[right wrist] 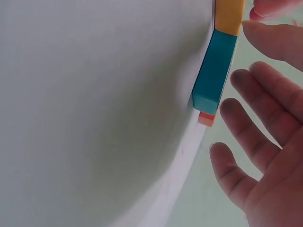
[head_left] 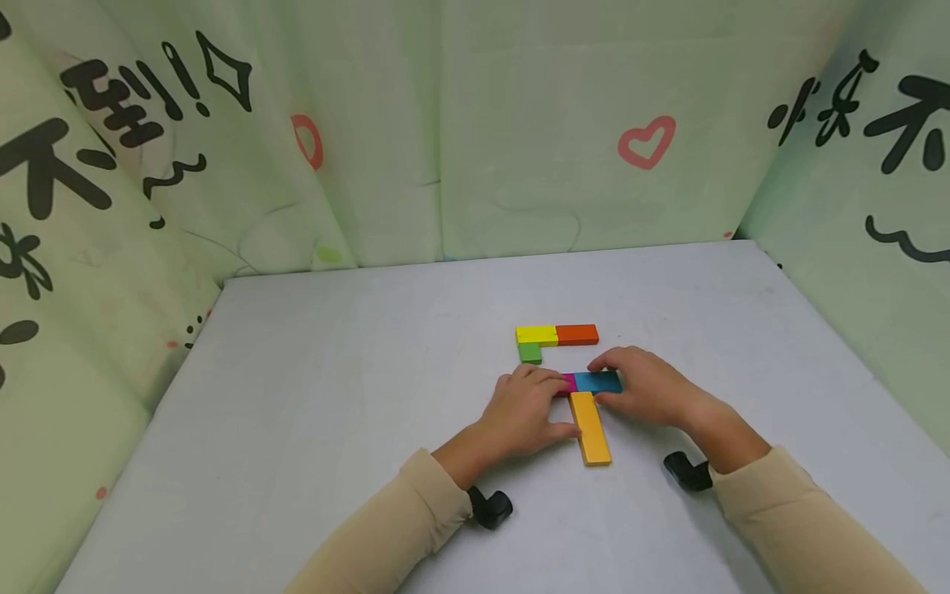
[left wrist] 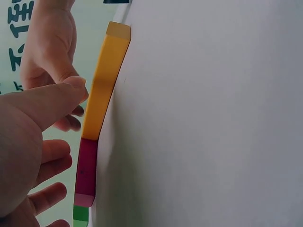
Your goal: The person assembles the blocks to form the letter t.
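On my head feed, both hands are working the blocks on the desk [head_left: 334, 412], right of centre. My left hand [head_left: 523, 408] has its fingertips over the magenta block [head_left: 570, 384] and covers part of it; the thumb reaches the side of the amber block [head_left: 591, 429]. My right hand [head_left: 656, 386] straddles the end of the blue block [head_left: 598, 382], thumb on the near side, fingers on the far side. Magenta and blue sit end to end, with amber running toward me from their join, a bit slanted. Just beyond, the yellow block [head_left: 536, 334] touches the red-orange block [head_left: 577, 334], and the green block [head_left: 530, 353] hangs off yellow's near side.

Left wrist cam: fingers loosely spread, thumb tip right by amber's edge, and I can't tell if it's actually touching. Magenta's below amber, with a bit of green peeking out past it. The other hand shows behind.

Right wrist cam: fingers spread here too, lightly bent, not pinching anything I can see. Thumb's beside amber, fingers next to blue, and a corner of red-orange pokes out behind.
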The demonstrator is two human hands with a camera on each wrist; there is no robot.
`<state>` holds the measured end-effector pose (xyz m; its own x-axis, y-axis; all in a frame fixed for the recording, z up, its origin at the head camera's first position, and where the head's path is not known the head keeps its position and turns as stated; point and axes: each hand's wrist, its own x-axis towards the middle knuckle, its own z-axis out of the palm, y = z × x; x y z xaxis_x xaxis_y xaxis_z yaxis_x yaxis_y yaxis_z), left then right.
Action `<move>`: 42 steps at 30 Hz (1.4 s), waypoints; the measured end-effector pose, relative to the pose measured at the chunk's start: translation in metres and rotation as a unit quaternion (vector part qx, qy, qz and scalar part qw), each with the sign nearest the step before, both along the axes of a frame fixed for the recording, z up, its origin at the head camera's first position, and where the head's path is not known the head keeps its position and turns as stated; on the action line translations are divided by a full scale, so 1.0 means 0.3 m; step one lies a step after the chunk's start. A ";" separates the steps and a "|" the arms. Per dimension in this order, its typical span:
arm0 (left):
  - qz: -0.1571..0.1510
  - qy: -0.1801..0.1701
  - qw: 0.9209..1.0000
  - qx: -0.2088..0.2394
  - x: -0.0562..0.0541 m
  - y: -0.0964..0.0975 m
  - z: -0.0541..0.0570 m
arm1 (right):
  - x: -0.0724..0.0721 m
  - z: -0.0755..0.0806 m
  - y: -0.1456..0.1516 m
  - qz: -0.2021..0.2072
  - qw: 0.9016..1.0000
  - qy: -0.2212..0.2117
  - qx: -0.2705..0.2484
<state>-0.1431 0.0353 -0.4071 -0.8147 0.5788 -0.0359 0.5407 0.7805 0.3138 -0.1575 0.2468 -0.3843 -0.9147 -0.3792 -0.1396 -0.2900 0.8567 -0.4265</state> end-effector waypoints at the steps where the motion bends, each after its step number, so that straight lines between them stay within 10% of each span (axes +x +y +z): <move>1: 0.001 0.000 1.000 0.001 -0.001 -0.003 0.000 | 0.001 -0.001 -0.002 0.001 1.000 0.001 0.000; 42: 0.001 -0.009 1.000 0.002 -0.008 -0.034 -0.012 | 0.034 -0.014 -0.021 0.029 0.999 0.013 -0.017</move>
<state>-0.1455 0.0252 -0.4108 -0.8154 0.5769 -0.0481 0.5332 0.7807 0.3260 -0.1472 0.2407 -0.3885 -0.8945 -0.4353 -0.1016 -0.3499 0.8233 -0.4469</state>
